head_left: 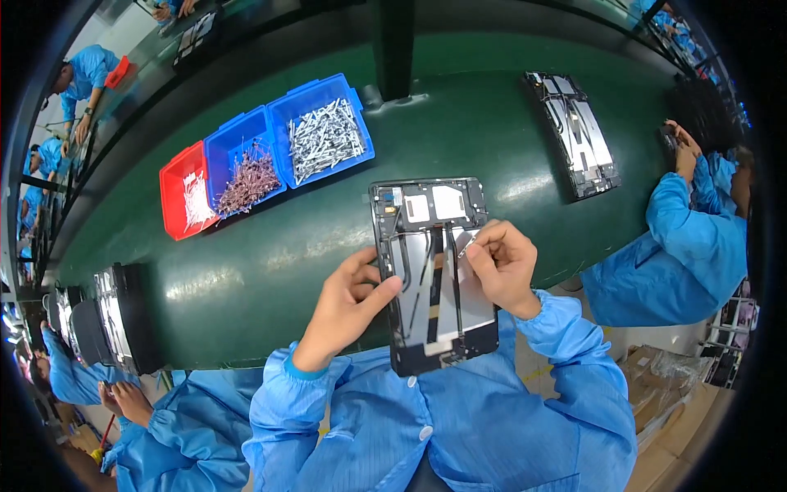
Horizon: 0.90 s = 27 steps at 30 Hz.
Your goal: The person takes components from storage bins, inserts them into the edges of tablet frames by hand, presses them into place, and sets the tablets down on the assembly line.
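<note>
An opened tablet (443,320), its inner side with black cables, a grey battery area and white patches facing up, is held at the table's near edge. My left hand (348,303) grips its left edge, thumb on top and fingers partly hidden. Over the tablet's right side, my right hand (504,266) is closed in a pinch between thumb and forefinger. A small silvery strip (466,244) shows at those fingertips; its exact kind is too small to make out.
Two joined blue bins (366,148) hold silvery strips and brownish wired parts; a red bin (173,215) beside them holds small white pieces. Another opened tablet (574,135) lies on the green table (246,287) at right. A stack of tablets (123,320) stands left. Co-workers sit both sides.
</note>
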Each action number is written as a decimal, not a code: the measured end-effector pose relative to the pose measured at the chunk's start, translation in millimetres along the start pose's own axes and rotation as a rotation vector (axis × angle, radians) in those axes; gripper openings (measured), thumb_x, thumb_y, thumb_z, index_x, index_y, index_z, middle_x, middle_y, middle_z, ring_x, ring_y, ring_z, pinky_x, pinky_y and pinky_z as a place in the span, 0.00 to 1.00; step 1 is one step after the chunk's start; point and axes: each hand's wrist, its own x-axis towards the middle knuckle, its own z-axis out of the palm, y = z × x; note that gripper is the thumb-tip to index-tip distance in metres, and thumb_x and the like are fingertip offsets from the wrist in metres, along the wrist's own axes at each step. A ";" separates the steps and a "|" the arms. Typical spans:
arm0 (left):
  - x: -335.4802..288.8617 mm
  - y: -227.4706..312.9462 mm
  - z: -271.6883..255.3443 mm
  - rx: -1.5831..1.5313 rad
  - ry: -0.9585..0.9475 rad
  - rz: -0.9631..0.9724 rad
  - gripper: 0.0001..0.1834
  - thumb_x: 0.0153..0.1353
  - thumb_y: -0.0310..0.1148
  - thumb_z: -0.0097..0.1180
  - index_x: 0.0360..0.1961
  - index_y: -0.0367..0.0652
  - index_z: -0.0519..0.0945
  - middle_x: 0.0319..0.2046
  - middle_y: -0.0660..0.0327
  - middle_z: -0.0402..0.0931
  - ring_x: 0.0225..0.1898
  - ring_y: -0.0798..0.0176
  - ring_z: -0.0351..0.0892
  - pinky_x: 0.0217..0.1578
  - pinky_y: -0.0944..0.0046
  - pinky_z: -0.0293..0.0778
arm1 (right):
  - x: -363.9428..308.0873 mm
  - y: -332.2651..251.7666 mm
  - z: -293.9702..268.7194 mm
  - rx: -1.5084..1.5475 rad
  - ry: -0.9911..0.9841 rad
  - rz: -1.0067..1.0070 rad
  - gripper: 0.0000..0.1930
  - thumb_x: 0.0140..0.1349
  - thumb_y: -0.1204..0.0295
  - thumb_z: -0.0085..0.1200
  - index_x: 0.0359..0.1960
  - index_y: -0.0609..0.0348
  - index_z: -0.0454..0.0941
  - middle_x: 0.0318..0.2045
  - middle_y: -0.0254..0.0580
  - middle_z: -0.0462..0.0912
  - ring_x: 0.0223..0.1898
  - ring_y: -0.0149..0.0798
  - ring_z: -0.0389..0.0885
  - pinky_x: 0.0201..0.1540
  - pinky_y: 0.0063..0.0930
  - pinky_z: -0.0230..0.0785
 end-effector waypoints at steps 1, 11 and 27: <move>5.4 12.4 3.2 -0.122 -0.129 -0.175 0.30 0.64 0.40 0.64 0.61 0.34 0.71 0.36 0.62 0.77 0.23 0.80 0.67 0.18 0.76 0.60 | -1.8 3.2 0.2 0.064 0.019 -0.013 0.04 0.64 0.81 0.57 0.34 0.67 0.74 0.25 0.35 0.79 0.22 0.16 0.72 0.22 0.12 0.58; 35.5 53.3 41.4 -0.292 -0.134 0.070 0.14 0.62 0.29 0.60 0.47 0.34 0.80 0.32 0.61 0.83 0.33 0.69 0.80 0.34 0.65 0.77 | 43.2 -47.5 -21.9 0.163 0.080 0.026 0.02 0.65 0.81 0.56 0.37 0.67 0.75 0.29 0.46 0.84 0.18 0.22 0.73 0.19 0.16 0.64; 110.1 19.1 46.6 0.528 0.505 1.181 0.18 0.45 0.27 0.65 0.41 0.37 0.82 0.30 0.59 0.79 0.23 0.58 0.79 0.21 0.64 0.74 | 101.6 -124.6 33.5 0.402 -0.314 -0.023 0.01 0.60 0.82 0.55 0.32 0.66 0.75 0.38 0.39 0.73 0.41 0.28 0.73 0.46 0.24 0.68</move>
